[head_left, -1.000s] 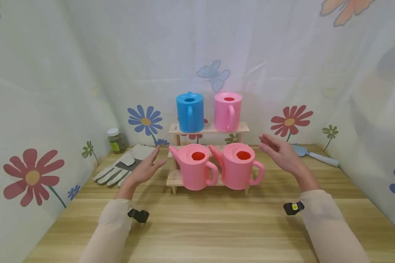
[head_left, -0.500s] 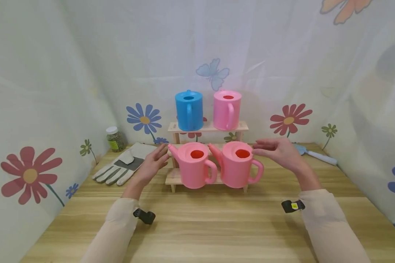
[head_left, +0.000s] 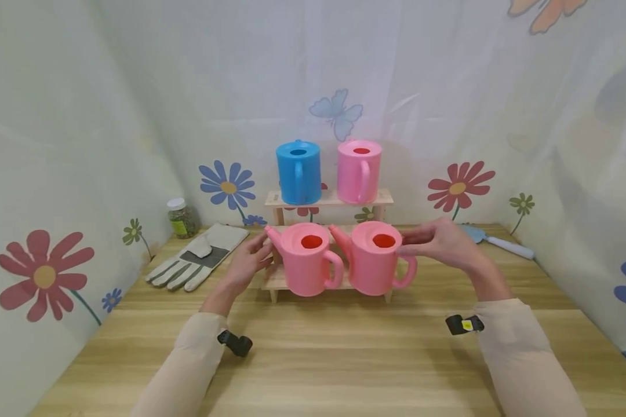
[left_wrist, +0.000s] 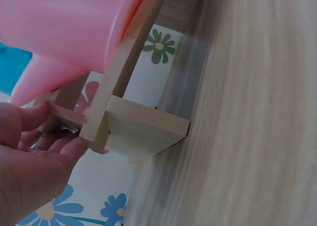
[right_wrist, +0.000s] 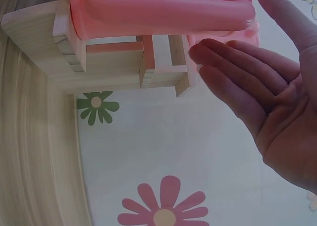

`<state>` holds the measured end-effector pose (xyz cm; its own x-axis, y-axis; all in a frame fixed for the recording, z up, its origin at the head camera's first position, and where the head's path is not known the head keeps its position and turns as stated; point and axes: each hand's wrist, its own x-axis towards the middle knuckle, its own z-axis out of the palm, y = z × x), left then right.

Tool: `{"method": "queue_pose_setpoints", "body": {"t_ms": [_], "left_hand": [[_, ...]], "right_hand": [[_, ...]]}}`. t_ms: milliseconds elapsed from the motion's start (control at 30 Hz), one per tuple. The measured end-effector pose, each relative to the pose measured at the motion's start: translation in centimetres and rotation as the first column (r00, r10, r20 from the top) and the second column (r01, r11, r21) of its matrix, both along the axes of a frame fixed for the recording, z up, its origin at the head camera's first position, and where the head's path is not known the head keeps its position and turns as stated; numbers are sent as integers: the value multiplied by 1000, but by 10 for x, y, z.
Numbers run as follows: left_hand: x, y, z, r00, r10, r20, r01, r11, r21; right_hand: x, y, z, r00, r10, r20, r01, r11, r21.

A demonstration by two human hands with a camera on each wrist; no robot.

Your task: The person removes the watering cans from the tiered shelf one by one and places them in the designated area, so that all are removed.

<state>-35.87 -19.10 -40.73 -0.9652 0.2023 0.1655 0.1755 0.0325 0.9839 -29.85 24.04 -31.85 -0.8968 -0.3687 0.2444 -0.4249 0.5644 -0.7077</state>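
Note:
A tiered wooden stand carries two coral-pink watering cans in front, the left can and the right can, spouts to the left. On its top tier are a blue watering can and a lighter pink one. My left hand is at the stand's left end; in the left wrist view its thumb and curled fingers lie about the end of a plank. My right hand is beside the right can, fingers nearly straight, holding nothing; the handle partly hides the contact area.
White-and-grey work gloves lie on the wooden table at left, near a white-lidded jar. A blue trowel lies at right. Flower-printed fabric surrounds the table at the back and sides.
Both hands have moved inward toward the stand's ends. The left one has reached the plank and the right one has come close beside the right can. The cans and stand have stayed in place.

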Motion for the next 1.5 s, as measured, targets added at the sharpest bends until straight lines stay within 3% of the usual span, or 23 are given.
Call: {"method": "queue_pose_setpoints", "body": {"t_ms": [167, 433, 533, 767, 1000, 1200, 1300, 1433, 1500], "left_hand": [[-3, 3, 1, 1000, 30, 3, -30, 997, 68], [-1, 3, -5, 999, 44, 27, -46, 995, 85], [-1, 2, -7, 999, 47, 25, -49, 996, 81], [-2, 1, -9, 998, 41, 42, -44, 996, 78], [-3, 2, -7, 997, 54, 48, -58, 995, 86], [-5, 1, -7, 998, 53, 30, -55, 996, 73], [-6, 1, -8, 998, 51, 30, -54, 996, 76], [-6, 0, -9, 998, 51, 37, -54, 996, 77], [-6, 0, -10, 998, 52, 40, -55, 995, 77]], "right_hand": [[1, 0, 3, 1000, 16, 1, -16, 998, 57], [2, 1, 4, 987, 109, 115, -117, 991, 63], [2, 2, 4, 986, 120, 116, -127, 990, 59], [11, 9, 9, 1000, 24, -10, -23, 999, 28], [26, 21, 28, 989, -106, -107, 102, 994, -40], [40, 33, 42, 965, -83, -250, 27, 975, -219], [49, 41, 48, 949, -100, -301, 21, 967, -255], [58, 52, 55, 944, -172, -283, 93, 958, -270], [61, 58, 57, 945, -225, -237, 155, 947, -281]]}}
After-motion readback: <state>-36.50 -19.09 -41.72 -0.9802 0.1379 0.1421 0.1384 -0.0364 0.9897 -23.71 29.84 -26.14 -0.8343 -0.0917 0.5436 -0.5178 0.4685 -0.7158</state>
